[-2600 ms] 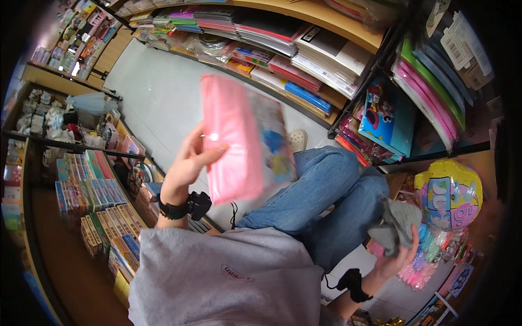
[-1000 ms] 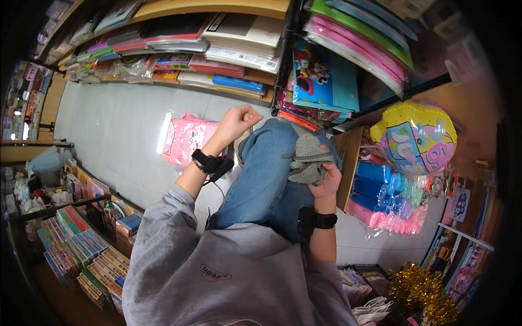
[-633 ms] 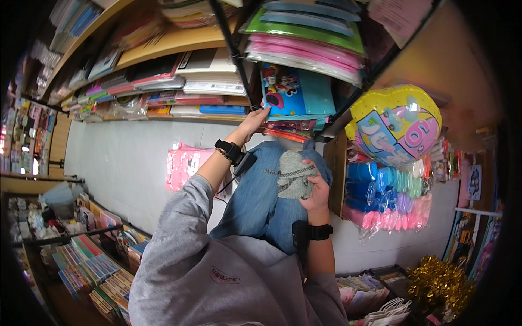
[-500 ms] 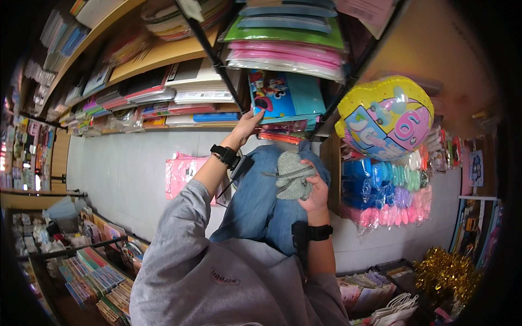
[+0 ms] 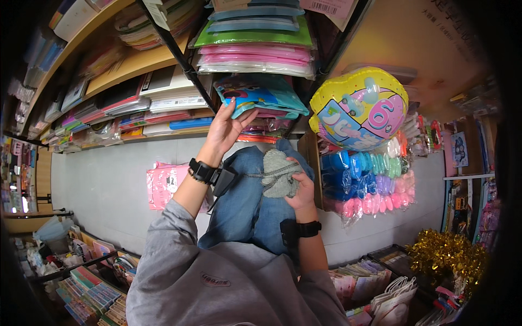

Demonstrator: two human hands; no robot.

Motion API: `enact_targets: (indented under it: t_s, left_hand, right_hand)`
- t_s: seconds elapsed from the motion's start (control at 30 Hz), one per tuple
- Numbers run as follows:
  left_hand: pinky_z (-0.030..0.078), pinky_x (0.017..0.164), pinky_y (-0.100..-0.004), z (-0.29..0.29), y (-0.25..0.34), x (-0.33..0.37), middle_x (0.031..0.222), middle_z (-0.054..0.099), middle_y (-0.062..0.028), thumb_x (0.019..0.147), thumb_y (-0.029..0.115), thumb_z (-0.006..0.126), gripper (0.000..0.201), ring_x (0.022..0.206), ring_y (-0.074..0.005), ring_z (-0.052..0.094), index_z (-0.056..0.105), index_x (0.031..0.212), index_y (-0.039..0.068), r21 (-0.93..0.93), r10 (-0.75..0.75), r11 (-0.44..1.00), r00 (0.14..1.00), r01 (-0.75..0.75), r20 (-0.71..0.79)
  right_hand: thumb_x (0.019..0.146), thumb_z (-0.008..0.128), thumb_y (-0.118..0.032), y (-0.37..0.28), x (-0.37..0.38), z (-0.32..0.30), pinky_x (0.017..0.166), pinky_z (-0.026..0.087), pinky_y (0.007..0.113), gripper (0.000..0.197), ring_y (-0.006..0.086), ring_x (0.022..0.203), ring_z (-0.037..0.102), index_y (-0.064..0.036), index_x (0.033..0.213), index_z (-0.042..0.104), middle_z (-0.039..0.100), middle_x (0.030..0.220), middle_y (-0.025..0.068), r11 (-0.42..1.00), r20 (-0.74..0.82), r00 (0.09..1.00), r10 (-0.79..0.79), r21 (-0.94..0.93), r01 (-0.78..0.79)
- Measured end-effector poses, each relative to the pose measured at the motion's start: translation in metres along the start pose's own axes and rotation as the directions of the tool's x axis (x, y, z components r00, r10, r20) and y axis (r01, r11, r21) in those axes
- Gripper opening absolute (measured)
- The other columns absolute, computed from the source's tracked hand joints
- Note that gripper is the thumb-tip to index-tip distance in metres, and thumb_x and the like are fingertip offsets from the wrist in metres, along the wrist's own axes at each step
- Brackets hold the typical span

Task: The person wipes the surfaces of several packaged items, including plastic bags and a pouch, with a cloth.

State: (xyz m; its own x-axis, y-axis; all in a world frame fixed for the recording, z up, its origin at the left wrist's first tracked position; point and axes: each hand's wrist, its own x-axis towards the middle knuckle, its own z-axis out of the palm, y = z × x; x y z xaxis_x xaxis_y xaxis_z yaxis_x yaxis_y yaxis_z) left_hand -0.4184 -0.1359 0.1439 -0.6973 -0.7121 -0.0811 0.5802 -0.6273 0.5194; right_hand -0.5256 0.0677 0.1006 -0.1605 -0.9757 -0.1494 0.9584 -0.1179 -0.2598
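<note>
My left hand (image 5: 227, 128) is closed on the front edge of a blue plastic-wrapped packet (image 5: 260, 93) with a cartoon print. Its thumb shows on one side of the packet and its fingers under the edge. The packet's front is tilted and bent up on the low rack shelf. Over my jeans, my right hand (image 5: 302, 190) is closed around a crumpled grey cloth (image 5: 277, 176). A thin dark cord (image 5: 255, 175) crosses the cloth and trails left.
Green, pink and blue packets (image 5: 255, 57) are stacked above. Black rack posts (image 5: 185, 68) flank the shelf. To the right are a yellow foil balloon (image 5: 361, 108) and bagged coloured bundles (image 5: 361, 179). A pink packet (image 5: 166, 185) lies on the grey floor (image 5: 103, 185).
The blue packet's front edge has been raised and bent in my left hand, which has turned palm up. My right hand still holds the cloth. The view has shifted slightly right.
</note>
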Motion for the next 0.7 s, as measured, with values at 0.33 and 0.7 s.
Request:
enact_targets:
  t_s: [0.33, 0.7]
  left_hand:
    - [0.033, 0.093, -0.0312, 0.041, 0.029, -0.114, 0.117, 0.045, -0.0084, 0.085, 0.013, 0.047, 0.042, 0.107, -0.018, 0.045, 0.033, 0.123, 0.001, 0.401, -0.113, 0.912, 0.992, 0.082, 0.055]
    - [0.044, 0.063, -0.0305, 0.039, 0.063, -0.228, 0.076, 0.059, -0.0121, 0.056, 0.022, 0.078, 0.047, 0.069, -0.0191, 0.057, 0.055, 0.084, -0.008, 0.658, -0.095, 0.683, 0.854, -0.318, 0.511]
  right_hand:
    - [0.08, 0.041, -0.037, 0.011, -0.005, -0.014, 0.086, 0.04, 0.037, 0.054, 0.0298, 0.11, 0.041, -0.0048, 0.123, 0.037, 0.037, 0.127, 0.0165, 0.973, -0.107, 0.985, -0.137, 0.172, 0.154]
    - [0.075, 0.055, -0.01, 0.002, -0.148, 0.019, 0.074, 0.045, 0.027, 0.04, 0.0173, 0.088, 0.053, 0.0061, 0.111, 0.047, 0.054, 0.102, 0.011, 0.817, -0.202, 0.975, -0.098, -0.576, -0.037]
